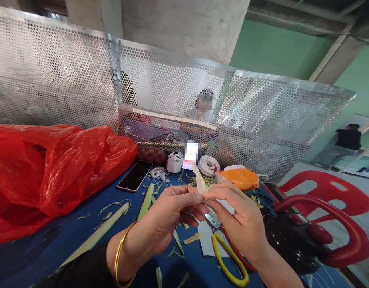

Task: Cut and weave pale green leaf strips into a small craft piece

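Saw a red plastic bag [61,172] heaped over the far left of the blue surface [25,260], with a long pale leaf strip [100,232] nearer the near edge. Found a dark-screened smartphone [134,176] just right of the bag, a checkered case [152,155] behind it by the far edge, and a green leaf strip [146,202] in front. Next, noted tangled white cord [159,173] and a rounded white bundle [174,163].

Wore a gold bangle [121,250] on the left wrist. At the middle, pinched the base of a pale husk piece [200,181] between the fingertips of the left hand [169,216] and right hand [241,216], above the surface, tip pointing to the far edge. Saw a lit, blurred screen [190,154] behind it, then a white spool [209,165].

Below the right hand, saw scissors [232,260] with one yellow and one red handle, partly over white paper [204,238]. Spotted an orange packet [240,178] toward the far right corner, then a glossy black pot [292,236] with a red handle by the right edge, and a red plastic chair [322,184] beyond.
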Demonstrator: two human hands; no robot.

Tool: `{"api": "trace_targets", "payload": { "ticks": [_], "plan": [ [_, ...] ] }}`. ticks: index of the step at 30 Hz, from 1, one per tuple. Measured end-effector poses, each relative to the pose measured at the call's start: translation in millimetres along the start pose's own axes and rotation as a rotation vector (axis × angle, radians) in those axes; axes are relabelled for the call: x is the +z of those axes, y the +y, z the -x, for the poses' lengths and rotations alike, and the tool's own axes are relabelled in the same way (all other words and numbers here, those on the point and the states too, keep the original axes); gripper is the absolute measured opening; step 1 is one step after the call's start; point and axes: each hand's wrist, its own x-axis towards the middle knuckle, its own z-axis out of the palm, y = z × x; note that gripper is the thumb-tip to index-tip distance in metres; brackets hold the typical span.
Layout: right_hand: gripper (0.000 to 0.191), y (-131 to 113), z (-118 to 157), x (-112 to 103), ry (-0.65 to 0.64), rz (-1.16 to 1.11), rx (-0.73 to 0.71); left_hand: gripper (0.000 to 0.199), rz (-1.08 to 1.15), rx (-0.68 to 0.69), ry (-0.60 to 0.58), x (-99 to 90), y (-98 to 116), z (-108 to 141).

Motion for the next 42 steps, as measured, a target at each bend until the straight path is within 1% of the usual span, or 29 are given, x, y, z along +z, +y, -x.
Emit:
{"api": "trace_targets", "payload": {
  "ticks": [5,15,19,24,26,29,35,39,42],
  "plan": [
    [0.018,-1,1,1,0.028,0.041,-0.027,0.012,-0.024,0.018,0.011,0.8,0,0],
    [0.018,2,4,4,0.047,0.065,-0.025,0.013,-0.052,0.051,0.047,3.7,-1,-1],
    [0.014,-1,3,3,0.041,0.039,0.032,0.015,-0.107,0.085,0.055,3.8,-2,-1],
    [0.010,-6,2,2,0.027,-0.001,0.147,0.017,-0.245,0.200,0.035,5.1,-2,-2],
    [0.010,-7,2,1,0.016,-0.017,0.199,0.016,-0.280,0.226,0.039,6.1,-1,-1],
    [0.010,-9,1,0,0.010,-0.037,0.258,0.015,-0.305,0.243,0.038,8.0,1,1],
    [0.011,-10,-2,-1,0.002,-0.059,0.327,0.014,-0.338,0.251,0.052,9.7,1,0],
    [0.009,-9,-1,0,0.033,-0.068,0.359,0.015,-0.328,0.236,0.054,8.1,0,-3],
    [0.007,-9,1,2,0.057,-0.082,0.371,0.013,-0.345,0.251,0.067,7.4,-1,-2]
  ]
}}
